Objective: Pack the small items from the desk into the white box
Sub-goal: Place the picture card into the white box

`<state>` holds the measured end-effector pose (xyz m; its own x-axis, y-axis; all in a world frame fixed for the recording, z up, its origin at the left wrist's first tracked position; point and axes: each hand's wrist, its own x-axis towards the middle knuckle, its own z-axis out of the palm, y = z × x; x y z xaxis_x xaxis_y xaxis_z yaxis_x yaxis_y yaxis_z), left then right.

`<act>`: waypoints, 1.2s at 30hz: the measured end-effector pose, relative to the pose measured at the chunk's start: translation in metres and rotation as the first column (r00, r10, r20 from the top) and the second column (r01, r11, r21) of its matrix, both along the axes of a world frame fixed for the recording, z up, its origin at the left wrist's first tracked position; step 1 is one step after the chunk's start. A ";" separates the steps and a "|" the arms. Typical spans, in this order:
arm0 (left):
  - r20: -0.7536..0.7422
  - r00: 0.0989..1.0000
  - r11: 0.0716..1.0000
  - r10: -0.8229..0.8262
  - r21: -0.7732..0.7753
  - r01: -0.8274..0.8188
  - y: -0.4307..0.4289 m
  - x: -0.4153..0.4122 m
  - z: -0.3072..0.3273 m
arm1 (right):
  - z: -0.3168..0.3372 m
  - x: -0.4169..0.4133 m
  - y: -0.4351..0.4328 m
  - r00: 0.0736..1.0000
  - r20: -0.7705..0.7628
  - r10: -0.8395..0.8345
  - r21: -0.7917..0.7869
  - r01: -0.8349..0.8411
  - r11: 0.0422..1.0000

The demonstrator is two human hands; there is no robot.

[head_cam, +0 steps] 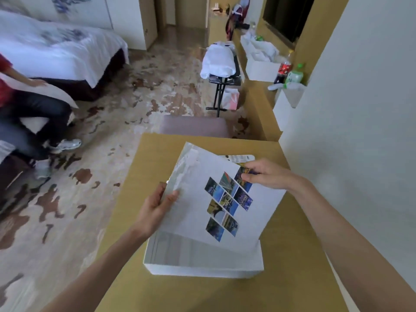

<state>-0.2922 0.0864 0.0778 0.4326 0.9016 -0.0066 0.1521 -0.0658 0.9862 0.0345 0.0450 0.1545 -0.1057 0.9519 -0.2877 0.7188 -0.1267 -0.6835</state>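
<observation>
Shallow white cardboard box (202, 266) sitting open on the tan wooden bench (292, 266) — white lid with diamond photo tiles (198, 210) tilting over it.
The left hand (155, 208) is gripping the lid's left edge — the right hand (267, 174) is pinching its far corner.

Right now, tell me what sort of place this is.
Probably a hotel room: a bed with white linen, a folding luggage rack, and patterned carpet. The left hand and right hand hold a white box lid over the desk.
</observation>
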 end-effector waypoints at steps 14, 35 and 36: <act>-0.525 0.850 0.933 -0.037 0.287 0.218 0.057 -0.021 -0.020 | -0.046 -0.063 0.025 0.961 0.194 0.197 -0.143 -0.171 0.975; -0.896 0.359 0.590 0.261 0.442 0.676 0.041 0.009 -0.059 | -0.152 -0.071 -0.007 0.776 0.624 0.091 0.056 -0.161 0.985; -0.906 0.320 0.594 0.276 0.423 0.685 0.040 0.008 -0.061 | -0.154 -0.072 -0.007 0.784 0.617 0.074 0.067 -0.146 0.987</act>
